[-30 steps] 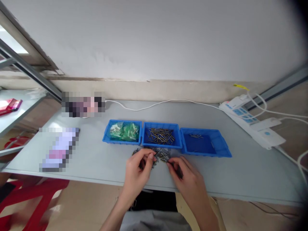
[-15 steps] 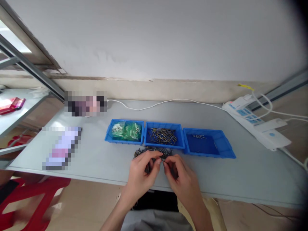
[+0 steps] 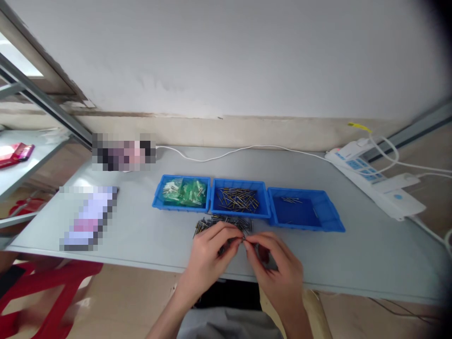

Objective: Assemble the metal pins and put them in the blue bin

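Note:
My left hand (image 3: 208, 256) and my right hand (image 3: 278, 268) meet fingertip to fingertip at the near edge of a grey table (image 3: 353, 254). Both are pinched together on a small dark metal pin (image 3: 243, 239). Just beyond them lies a loose pile of pins (image 3: 226, 221). Behind the pile stand three blue trays in a row: the left tray (image 3: 157, 200) holds green and clear bags, the middle tray (image 3: 215, 207) holds many pins, and the right tray (image 3: 332, 219) holds a few.
A white power strip (image 3: 374, 183) with cables lies at the back right, and a white cable (image 3: 226, 153) runs along the back. Two blurred-out items (image 3: 88, 216) sit at the left. A red stool (image 3: 45, 287) stands below the table's left end.
My hands have drawn together in front of the pile, from apart to fingertips touching around a pin. The right hand moved left and back toward me slightly.

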The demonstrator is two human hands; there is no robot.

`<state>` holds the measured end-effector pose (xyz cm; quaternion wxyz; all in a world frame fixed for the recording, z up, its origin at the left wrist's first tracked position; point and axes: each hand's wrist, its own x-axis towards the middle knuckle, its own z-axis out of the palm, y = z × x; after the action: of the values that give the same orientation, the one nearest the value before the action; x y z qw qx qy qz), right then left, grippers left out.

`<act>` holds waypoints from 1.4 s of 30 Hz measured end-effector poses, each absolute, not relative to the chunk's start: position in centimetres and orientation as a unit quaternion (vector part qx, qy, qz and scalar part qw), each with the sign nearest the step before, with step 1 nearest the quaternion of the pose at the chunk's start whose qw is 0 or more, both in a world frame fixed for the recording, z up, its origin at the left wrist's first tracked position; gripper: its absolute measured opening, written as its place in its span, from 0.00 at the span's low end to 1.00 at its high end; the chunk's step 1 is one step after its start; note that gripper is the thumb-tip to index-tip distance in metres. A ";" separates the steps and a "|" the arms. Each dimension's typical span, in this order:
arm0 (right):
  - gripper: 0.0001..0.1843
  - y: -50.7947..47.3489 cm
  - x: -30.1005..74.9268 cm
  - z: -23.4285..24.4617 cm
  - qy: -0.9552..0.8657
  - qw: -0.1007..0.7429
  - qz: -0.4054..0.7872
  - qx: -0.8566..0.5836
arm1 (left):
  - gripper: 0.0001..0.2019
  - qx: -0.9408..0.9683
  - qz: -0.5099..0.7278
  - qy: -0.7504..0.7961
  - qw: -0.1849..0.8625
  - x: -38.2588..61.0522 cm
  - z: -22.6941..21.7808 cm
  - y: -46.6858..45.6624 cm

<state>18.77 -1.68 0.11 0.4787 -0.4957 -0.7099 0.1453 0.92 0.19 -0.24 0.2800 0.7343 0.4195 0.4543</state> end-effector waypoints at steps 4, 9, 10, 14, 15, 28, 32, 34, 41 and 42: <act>0.05 -1.3 18.3 1.0 -0.709 0.489 0.156 -0.483 | 0.08 0.741 0.450 0.407 0.287 0.8 -0.2 0.2; 0.06 -1.4 18.1 0.3 -0.701 0.504 0.181 -0.470 | 0.08 0.733 0.451 0.416 0.293 0.8 -0.1 0.1; 0.08 -1.6 18.2 0.0 -0.695 0.508 0.189 -0.472 | 0.08 0.734 0.445 0.419 0.296 0.7 -0.1 0.1; 0.12 -2.3 18.7 -1.0 -0.669 0.513 0.220 -0.491 | 0.08 0.733 0.438 0.429 0.295 0.8 -0.2 0.1; 0.09 -2.4 18.7 -1.1 -0.667 0.509 0.225 -0.495 | 0.08 0.731 0.441 0.431 0.293 0.8 -0.2 0.1; 0.07 -2.1 17.8 -1.4 -0.688 0.458 0.171 -0.536 | 0.06 0.714 0.452 0.467 0.262 0.9 -0.4 0.3; 0.06 -2.1 18.0 -1.5 -0.660 0.469 0.158 -0.565 | 0.05 0.707 0.449 0.476 0.268 0.9 -0.5 0.2; 0.05 -2.1 18.1 -1.6 -0.656 0.476 0.156 -0.565 | 0.05 0.702 0.447 0.483 0.273 0.9 -0.5 0.2; 0.07 -2.3 18.0 -1.1 -0.671 0.493 0.178 -0.524 | 0.06 0.710 0.439 0.478 0.273 0.8 -0.5 0.1; 0.07 -2.3 18.0 -1.0 -0.674 0.496 0.182 -0.516 | 0.06 0.711 0.437 0.478 0.273 0.8 -0.5 0.1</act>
<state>17.99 -2.31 -1.05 0.4958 -0.5160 -0.6743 0.1823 0.80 0.13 -0.51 0.2729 0.7111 0.4780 0.4375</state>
